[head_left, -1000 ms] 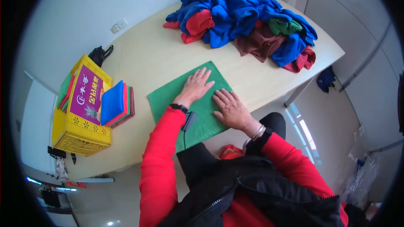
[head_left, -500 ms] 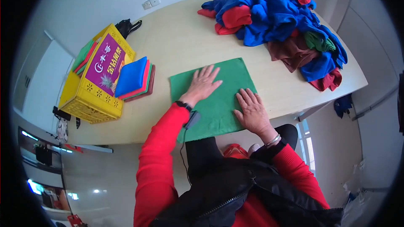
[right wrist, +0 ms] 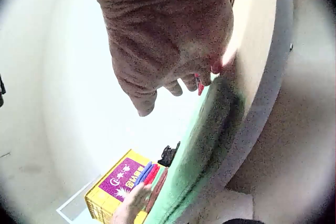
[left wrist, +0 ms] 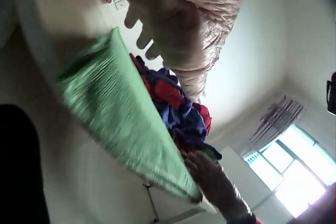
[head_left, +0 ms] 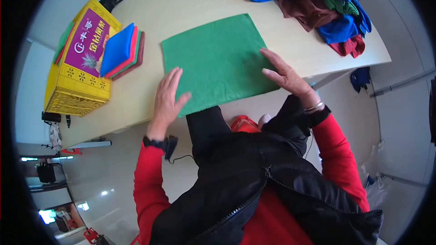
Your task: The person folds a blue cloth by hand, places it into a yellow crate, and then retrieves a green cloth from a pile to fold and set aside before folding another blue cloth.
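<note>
A green cloth [head_left: 213, 59] lies spread on the table, its near edge at the table's front edge. By its near left corner is my left hand [head_left: 168, 100], fingers straight and thumb apart, holding nothing. At the right side of the cloth my right hand [head_left: 288, 75] has its fingers extended, also without anything in it. In the left wrist view the left palm [left wrist: 184, 24] shows above the green cloth [left wrist: 121, 108]. The right wrist view has the right palm [right wrist: 168, 35] raised over the cloth's edge.
A yellow crate [head_left: 77, 95] stands at the left, with folded blue, red, green and brown cloths [head_left: 119, 51] leaning against it. Crumpled cloths [head_left: 309, 9] are heaped at the back right. A black item [head_left: 111, 1] lies behind the crate on the table [head_left: 150, 9].
Both hands have come off the middle of the green cloth, the left one to the left and nearer the body, the right one to the cloth's right edge. The head view has shifted.
</note>
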`<state>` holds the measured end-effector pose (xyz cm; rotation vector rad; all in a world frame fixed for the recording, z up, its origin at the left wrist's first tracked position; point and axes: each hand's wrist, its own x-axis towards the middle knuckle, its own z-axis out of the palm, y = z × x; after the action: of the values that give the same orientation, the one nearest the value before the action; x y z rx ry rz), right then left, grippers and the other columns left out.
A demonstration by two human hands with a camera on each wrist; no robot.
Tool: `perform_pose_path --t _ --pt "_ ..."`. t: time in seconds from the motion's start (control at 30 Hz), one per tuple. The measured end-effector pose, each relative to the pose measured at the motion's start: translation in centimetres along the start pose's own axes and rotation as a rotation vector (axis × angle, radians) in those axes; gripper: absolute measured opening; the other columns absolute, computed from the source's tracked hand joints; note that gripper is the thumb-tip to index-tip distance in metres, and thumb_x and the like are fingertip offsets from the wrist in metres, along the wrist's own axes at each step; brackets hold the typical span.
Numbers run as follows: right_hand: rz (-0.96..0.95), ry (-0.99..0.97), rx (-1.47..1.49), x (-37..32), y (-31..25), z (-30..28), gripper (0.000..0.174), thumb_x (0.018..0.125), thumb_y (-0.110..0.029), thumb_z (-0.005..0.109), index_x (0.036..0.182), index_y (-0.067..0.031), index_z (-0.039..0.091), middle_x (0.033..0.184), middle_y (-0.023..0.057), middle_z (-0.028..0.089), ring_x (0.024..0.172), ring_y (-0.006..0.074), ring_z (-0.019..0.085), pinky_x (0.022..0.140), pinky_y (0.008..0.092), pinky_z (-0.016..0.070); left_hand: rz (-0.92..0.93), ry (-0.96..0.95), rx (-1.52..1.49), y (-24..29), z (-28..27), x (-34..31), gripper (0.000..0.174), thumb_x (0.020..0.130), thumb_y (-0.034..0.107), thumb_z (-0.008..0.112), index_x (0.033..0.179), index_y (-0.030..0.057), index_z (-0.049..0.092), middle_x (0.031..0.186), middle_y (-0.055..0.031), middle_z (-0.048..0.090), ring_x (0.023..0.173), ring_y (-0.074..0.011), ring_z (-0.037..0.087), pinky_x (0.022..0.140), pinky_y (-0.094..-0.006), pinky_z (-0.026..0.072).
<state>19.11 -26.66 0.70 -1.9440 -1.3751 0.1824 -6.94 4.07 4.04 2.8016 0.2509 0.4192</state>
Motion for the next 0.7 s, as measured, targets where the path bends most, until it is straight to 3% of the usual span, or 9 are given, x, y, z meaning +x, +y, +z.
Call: perform_pose_path --t 0.1,0.2,0.3,0.37,0.47,0.57,0.7 --pt "0.035 0.006 0.011 -2.0 -2.0 -2.3 0.075 0.089 -0.029 0.073 0.153 -0.0116 0.039 0.157 0.0124 0.039 0.147 0.0324 0.034 0.121 0.0472 0.0288 0.095 0.068 0.054 1.8 1.7 -4.8 0.064 0.089 0.02 0.068 0.146 0.0042 0.044 0.151 -0.0178 0.046 0.14 -0.0366 0.042 0.118 -0.0488 0.031" --pt "-0.09 -0.127 -0.548 -3.8 -2.8 -2.0 0.081 0.082 -0.018 0.077 0.153 -0.0139 0.038 0.158 0.0118 0.037 0.147 0.0327 0.035 0.12 0.0459 0.0316 0.147 0.107 0.217 1.5 4.4 -6.8 0.062 0.084 0.011 0.07 0.142 0.0038 0.048 0.148 -0.0177 0.048 0.139 -0.0353 0.045 0.117 -0.048 0.0336" --pt "-0.11 -0.099 -0.535 -3.3 -2.0 -1.5 0.081 0.076 -0.01 0.077 0.15 -0.0142 0.043 0.156 0.0113 0.041 0.145 0.0331 0.038 0.118 0.0456 0.0353 0.204 0.319 0.259 0.1 5.6 -6.9 0.054 0.078 -0.004 0.068 0.13 0.0035 0.056 0.139 -0.0161 0.057 0.132 -0.0342 0.053 0.111 -0.0458 0.042" --pt "-0.131 -0.088 -0.528 -2.7 -1.7 -1.6 0.082 0.073 -0.005 0.077 0.148 -0.0144 0.046 0.155 0.0111 0.043 0.144 0.0332 0.039 0.117 0.0454 0.0371 0.193 0.327 0.227 -0.4 5.5 -7.1 0.052 0.078 -0.005 0.066 0.128 0.0036 0.057 0.137 -0.0153 0.059 0.129 -0.0337 0.055 0.109 -0.0449 0.044" --pt "-0.137 -0.059 -0.387 -2.6 -1.7 -1.6 0.069 0.069 0.004 0.07 0.135 -0.0122 0.059 0.146 0.0105 0.053 0.14 0.0336 0.045 0.114 0.0457 0.0415 0.186 0.327 0.174 -0.5 4.7 -7.2 0.048 0.079 -0.007 0.064 0.125 0.0039 0.058 0.133 -0.0139 0.061 0.125 -0.0328 0.059 0.105 -0.0431 0.048" --pt "-0.161 -0.015 -0.339 -2.6 -1.9 -1.6 0.061 0.068 0.008 0.066 0.126 -0.0099 0.064 0.138 0.0103 0.06 0.135 0.0337 0.05 0.111 0.0448 0.0441 0.146 0.395 0.174 -0.4 4.2 -7.1 0.042 0.075 -0.011 0.06 0.115 0.0008 0.063 0.119 -0.0149 0.067 0.111 -0.035 0.065 0.096 -0.0437 0.0517" --pt "-0.135 0.062 -0.188 -2.1 -2.1 -0.9 0.054 0.069 0.012 0.061 0.118 -0.0075 0.067 0.129 0.0108 0.066 0.129 0.0332 0.057 0.108 0.0423 0.0476 0.107 0.411 0.219 -0.2 3.9 -7.2 0.041 0.075 -0.012 0.06 0.113 0.0012 0.063 0.113 -0.0159 0.067 0.103 -0.0357 0.065 0.092 -0.0453 0.0514"
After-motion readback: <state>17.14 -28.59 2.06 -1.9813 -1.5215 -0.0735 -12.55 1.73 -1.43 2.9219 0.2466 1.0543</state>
